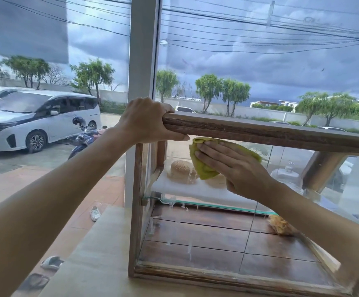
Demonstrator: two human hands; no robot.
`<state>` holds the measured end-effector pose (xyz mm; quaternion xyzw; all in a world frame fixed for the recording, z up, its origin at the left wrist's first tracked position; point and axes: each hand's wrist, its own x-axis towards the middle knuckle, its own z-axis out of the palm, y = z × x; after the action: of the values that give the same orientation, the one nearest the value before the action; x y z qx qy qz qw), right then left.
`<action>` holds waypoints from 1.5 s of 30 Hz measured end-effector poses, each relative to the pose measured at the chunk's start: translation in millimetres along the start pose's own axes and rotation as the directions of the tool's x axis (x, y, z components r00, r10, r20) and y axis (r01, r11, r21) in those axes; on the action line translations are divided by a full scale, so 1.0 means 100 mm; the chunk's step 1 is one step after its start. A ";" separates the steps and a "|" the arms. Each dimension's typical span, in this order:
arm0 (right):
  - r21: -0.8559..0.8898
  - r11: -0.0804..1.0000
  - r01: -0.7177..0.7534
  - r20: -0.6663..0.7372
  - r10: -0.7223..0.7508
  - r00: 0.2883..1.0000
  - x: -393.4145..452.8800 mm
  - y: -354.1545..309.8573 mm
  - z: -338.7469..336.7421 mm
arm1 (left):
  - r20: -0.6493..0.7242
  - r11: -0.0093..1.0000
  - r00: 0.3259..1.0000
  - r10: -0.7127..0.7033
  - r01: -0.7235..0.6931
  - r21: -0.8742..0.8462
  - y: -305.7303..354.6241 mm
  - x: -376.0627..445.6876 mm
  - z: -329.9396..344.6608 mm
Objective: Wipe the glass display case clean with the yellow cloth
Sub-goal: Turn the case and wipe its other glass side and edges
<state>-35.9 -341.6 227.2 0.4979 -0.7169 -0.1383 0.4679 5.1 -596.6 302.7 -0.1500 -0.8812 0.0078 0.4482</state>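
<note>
A wood-framed glass display case [260,131] stands on a pale counter in front of a big window. My left hand [146,121] grips the top left corner of its wooden frame, thumb under the rail. My right hand [232,166] lies flat with straight fingers on the yellow cloth [204,168], pressing it against the upper left part of the front glass pane. Wet streaks run down the glass lower in the pane. Part of the cloth is hidden under my palm.
Inside the case, sesame buns [182,171] sit on a white board on a glass shelf, and a bag of snacks [281,227] lies on the dark wood floor. The pale counter [101,254] extends left of the case. Sandals [52,262] lie on the ground below.
</note>
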 end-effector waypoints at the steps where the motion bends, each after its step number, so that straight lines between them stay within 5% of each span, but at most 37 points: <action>1: 0.002 1.000 0.016 0.004 -0.016 1.000 0.05 -0.03 0.02 | -0.003 1.000 1.000 0.004 -0.004 -0.001 0.00 0.00 0.00; 18: -0.002 0.995 0.097 0.028 -0.097 0.995 -0.24 -0.67 0.56 | -0.004 1.000 1.000 0.017 -0.017 -0.026 0.00 0.00 -0.01; 36: 0.138 0.975 0.172 0.313 -0.208 0.927 -1.23 -1.71 1.26 | -0.006 0.999 1.000 0.003 -0.003 -0.041 0.00 -0.01 0.00; 41: 0.181 0.960 0.212 0.235 -0.252 0.939 -1.13 -1.69 1.09 | -0.001 0.998 1.000 -0.012 0.012 -0.063 0.02 -0.02 0.00; 45: 0.230 0.968 0.097 0.058 -0.113 0.992 -0.84 -1.50 0.76 | 0.016 0.999 0.999 -0.040 0.041 -0.033 0.03 -0.02 -0.01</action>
<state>-4.2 -361.1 43.3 0.5802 -0.7168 -0.0978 0.3743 7.7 -594.9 301.1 -0.1395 -0.8875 -0.0149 0.4390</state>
